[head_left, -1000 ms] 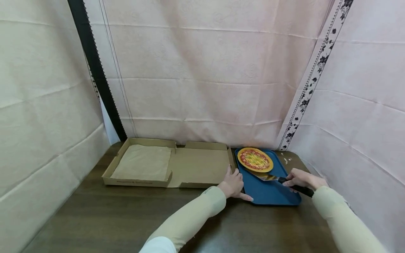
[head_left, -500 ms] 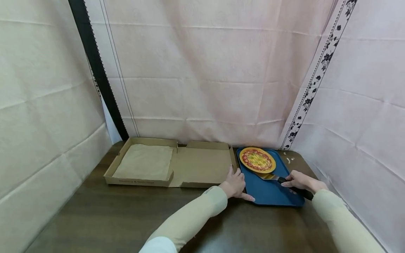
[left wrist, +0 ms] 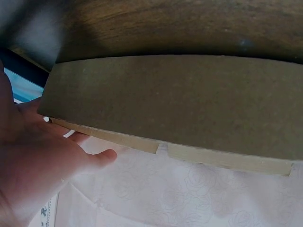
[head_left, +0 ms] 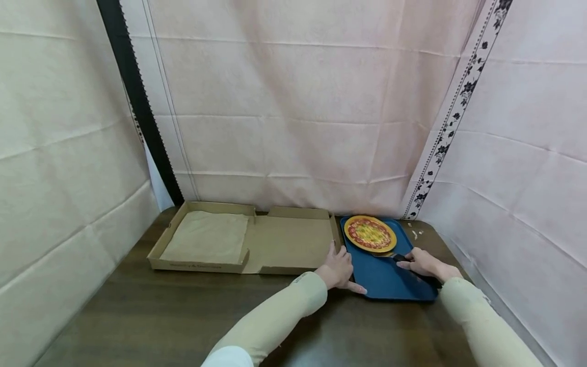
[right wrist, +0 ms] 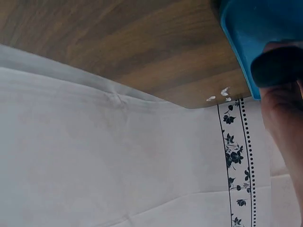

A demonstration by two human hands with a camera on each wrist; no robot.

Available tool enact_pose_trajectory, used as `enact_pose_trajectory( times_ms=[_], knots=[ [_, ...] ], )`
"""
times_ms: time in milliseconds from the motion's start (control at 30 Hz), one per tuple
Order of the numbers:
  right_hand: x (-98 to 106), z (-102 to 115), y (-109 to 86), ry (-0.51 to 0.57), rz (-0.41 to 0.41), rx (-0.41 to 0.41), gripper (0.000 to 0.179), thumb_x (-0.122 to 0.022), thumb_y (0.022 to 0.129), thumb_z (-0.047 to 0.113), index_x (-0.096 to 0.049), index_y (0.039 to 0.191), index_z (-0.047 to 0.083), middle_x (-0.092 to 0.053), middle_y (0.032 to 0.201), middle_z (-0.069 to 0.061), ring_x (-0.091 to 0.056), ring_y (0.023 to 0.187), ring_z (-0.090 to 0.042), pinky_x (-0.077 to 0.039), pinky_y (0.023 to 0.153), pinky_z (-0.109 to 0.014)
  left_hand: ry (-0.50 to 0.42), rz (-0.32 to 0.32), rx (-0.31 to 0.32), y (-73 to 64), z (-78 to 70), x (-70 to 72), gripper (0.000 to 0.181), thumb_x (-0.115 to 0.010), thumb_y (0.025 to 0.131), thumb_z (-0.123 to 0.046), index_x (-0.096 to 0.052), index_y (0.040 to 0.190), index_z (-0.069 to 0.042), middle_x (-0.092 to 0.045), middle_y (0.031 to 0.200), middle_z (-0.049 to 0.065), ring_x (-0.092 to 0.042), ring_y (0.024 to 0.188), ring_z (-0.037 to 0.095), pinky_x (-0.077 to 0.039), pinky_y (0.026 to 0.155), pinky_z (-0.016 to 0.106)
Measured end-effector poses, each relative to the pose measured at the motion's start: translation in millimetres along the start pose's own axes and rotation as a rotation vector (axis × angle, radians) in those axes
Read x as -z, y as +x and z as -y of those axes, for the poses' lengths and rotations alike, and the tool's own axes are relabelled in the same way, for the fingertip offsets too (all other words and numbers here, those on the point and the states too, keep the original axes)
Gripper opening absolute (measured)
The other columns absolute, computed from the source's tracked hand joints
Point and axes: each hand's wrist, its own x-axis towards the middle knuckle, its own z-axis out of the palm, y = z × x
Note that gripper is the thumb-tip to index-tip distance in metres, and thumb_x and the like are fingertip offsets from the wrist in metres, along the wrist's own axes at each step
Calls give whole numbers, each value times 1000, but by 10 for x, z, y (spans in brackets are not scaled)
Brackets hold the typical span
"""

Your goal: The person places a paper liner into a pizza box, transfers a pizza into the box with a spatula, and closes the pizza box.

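A small toy-like pizza [head_left: 370,232] with a yellow crust lies toward the back of a blue tray [head_left: 390,284]. My right hand [head_left: 426,264] grips the black handle of a spatula [head_left: 400,258], whose metal blade is mostly hidden under the pizza's near edge. In the right wrist view the dark handle end [right wrist: 277,67] pokes out of the grip over the tray. With fingers spread, my left hand [head_left: 338,267] rests at the tray's left side, thumb along its near left corner and fingertips beside the open pizza box [head_left: 291,238].
One half of the cardboard box holds a sheet of pale paper [head_left: 206,237]; its other half lies flat near the tray. The dark wooden table [head_left: 183,316] reaches toward me. Pale cloth walls [head_left: 293,112] enclose the back and sides.
My right hand has pushed the spatula forward and left, so less of its blade shows beyond the pizza. My left hand has stayed in place.
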Motion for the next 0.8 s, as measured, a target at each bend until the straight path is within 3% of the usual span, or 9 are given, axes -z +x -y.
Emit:
enact_pose_trajectory(
  times_ms=[100, 200, 333, 567, 800],
  knots=[
    [-23, -8, 23, -14, -37, 10, 50, -55, 98, 29, -54, 123, -14, -61, 67, -8, -58, 50, -14, -49, 53, -29, -2, 3, 8, -6, 4, 1, 92, -26, 76, -90, -55, 137, -28, -41, 152, -6, -22, 149, 22, -12, 120, 55],
    [-58, -22, 32, -6, -68, 15, 53, -56, 98, 29, -51, 125, -16, -61, 72, -9, -58, 49, -15, -49, 52, -30, -11, 4, 12, -10, 5, 5, 91, -27, 75, -90, -55, 136, -29, -40, 152, -6, -22, 149, 22, -11, 121, 54],
    [-135, -41, 35, 16, -110, 33, 44, -56, 98, 28, -58, 118, -12, -57, 73, -9, -56, 52, -16, -48, 52, -30, -14, 8, 13, -16, 2, -2, 89, -28, 75, -91, -56, 134, -31, -40, 152, -8, -21, 149, 21, -11, 121, 54],
    [-295, -129, 69, -40, -231, 100, 30, -55, 98, 30, -63, 90, 3, -43, 61, 0, -47, 53, -14, -38, 51, -26, 0, 10, 15, -34, -14, -9, 88, -28, 75, -91, -57, 133, -32, -42, 150, -8, -22, 148, 21, -11, 121, 54],
    [-396, -131, 52, -115, -371, 128, 38, -56, 97, 31, -64, 106, -5, -44, 61, -2, -45, 54, -15, -34, 51, -27, 4, 8, 21, -8, -6, 0, 89, -27, 74, -91, -57, 133, -32, -42, 151, -8, -22, 149, 21, -12, 120, 55]
  ],
)
